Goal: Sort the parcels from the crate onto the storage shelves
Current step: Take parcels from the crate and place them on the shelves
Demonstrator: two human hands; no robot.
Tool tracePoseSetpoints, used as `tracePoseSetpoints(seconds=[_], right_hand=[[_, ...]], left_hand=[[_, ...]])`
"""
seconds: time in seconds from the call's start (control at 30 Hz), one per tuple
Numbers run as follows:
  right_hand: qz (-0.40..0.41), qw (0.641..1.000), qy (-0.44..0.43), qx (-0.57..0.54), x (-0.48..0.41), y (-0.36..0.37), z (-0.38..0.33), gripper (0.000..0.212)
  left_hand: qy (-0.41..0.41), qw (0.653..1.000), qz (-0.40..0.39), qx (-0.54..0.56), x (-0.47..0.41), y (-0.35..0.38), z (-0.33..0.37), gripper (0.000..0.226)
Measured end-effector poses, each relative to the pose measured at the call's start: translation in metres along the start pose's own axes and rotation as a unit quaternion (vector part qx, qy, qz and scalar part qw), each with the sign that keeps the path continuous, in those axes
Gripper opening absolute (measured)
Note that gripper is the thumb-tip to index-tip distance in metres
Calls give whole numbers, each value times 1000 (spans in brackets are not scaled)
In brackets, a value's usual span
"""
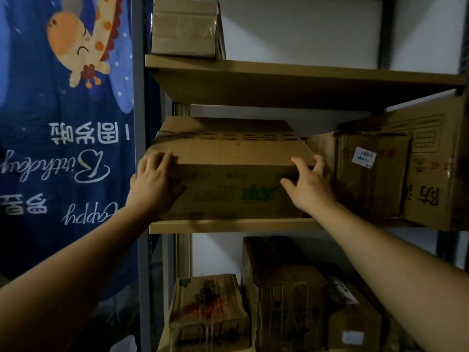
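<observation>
A wide brown cardboard parcel (228,171) with green print and taped top rests on the middle shelf board (233,226), at the left end. My left hand (152,184) is pressed flat against its front left corner, fingers over the top edge. My right hand (309,186) grips its front right corner, thumb on the front face and fingers hooked around the side. The crate is out of view.
Two more boxes (373,174) (439,163) stand just right of the parcel. The upper shelf (291,72) holds one box (185,26) at the left. The shelf below carries several parcels (284,301). A grey upright post (139,97) and a blue birthday banner (66,123) are at the left.
</observation>
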State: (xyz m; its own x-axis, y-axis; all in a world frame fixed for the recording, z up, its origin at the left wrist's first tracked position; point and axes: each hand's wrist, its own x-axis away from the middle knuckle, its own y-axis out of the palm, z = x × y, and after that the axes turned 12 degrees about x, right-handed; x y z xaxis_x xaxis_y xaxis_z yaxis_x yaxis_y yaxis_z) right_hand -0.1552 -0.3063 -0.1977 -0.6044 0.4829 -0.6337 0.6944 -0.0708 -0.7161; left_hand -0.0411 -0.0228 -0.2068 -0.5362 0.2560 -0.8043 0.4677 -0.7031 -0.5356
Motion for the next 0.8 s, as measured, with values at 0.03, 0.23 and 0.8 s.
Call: tracePoseSetpoints(seconds=[0.03,0.23,0.8], right_hand=[[-5,1000,7,-18,1,0,-2,55],[2,995,39,-97,0,2,-7,51],[46,992,37,-108,5,-1,3,64]], left_hand=[[-18,1000,14,17,0,1,-1,77],[-145,953,51,263,2,11,2,59],[-163,947,84,264,10,-3,8,66]])
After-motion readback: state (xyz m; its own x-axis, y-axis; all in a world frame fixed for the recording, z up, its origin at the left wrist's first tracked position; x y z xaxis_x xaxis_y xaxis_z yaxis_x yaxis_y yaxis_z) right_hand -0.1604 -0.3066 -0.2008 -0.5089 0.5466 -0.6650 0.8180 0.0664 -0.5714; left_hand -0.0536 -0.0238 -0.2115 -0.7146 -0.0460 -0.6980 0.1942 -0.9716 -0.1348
